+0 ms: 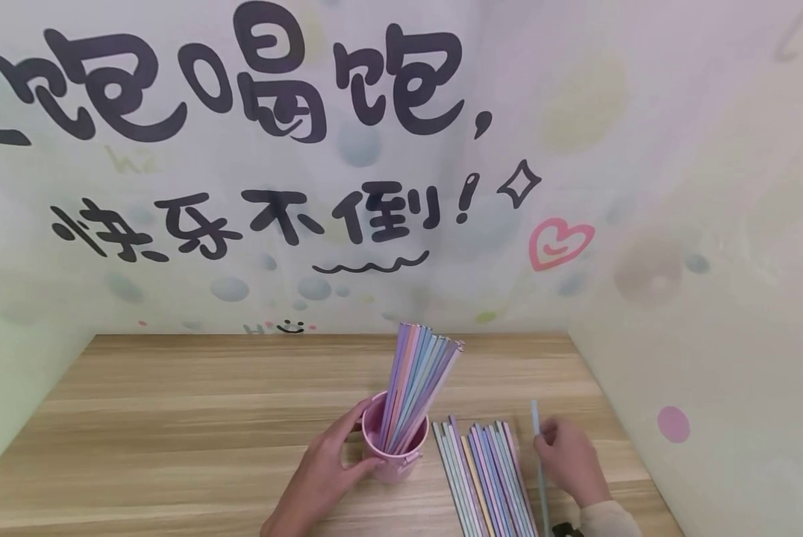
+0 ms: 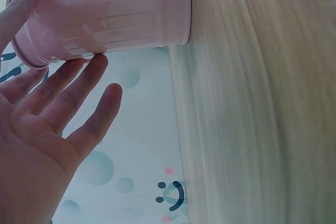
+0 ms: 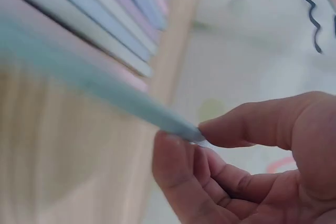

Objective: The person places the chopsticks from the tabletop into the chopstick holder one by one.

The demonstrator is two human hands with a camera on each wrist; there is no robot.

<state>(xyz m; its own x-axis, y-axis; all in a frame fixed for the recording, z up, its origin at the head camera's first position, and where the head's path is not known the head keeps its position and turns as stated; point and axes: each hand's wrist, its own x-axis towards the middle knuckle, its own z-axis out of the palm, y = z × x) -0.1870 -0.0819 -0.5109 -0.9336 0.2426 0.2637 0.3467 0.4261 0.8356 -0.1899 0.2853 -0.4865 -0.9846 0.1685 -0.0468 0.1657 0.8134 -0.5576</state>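
Note:
My left hand (image 1: pixel 324 473) holds a small pink bucket (image 1: pixel 395 468) at its side, thumb and fingers on either side of the rim. In the left wrist view, some fingertips of the left hand (image 2: pixel 58 114) touch the bucket (image 2: pixel 115 14), while one finger stands apart from it. A bundle of thin pastel sticks (image 1: pixel 411 388) leans to the right inside the bucket. My right hand (image 1: pixel 569 456) pinches one pale blue-green stick (image 3: pixel 105 85) near its end, between thumb and fingertips. Whether the sticks are straws or pencils, I cannot tell.
Between the bucket and my right hand, a row of loose pastel sticks (image 1: pixel 489 477) lies side by side on the wooden table (image 1: pixel 193 432). White walls with black writing (image 1: pixel 274 216) enclose the table at the back and sides.

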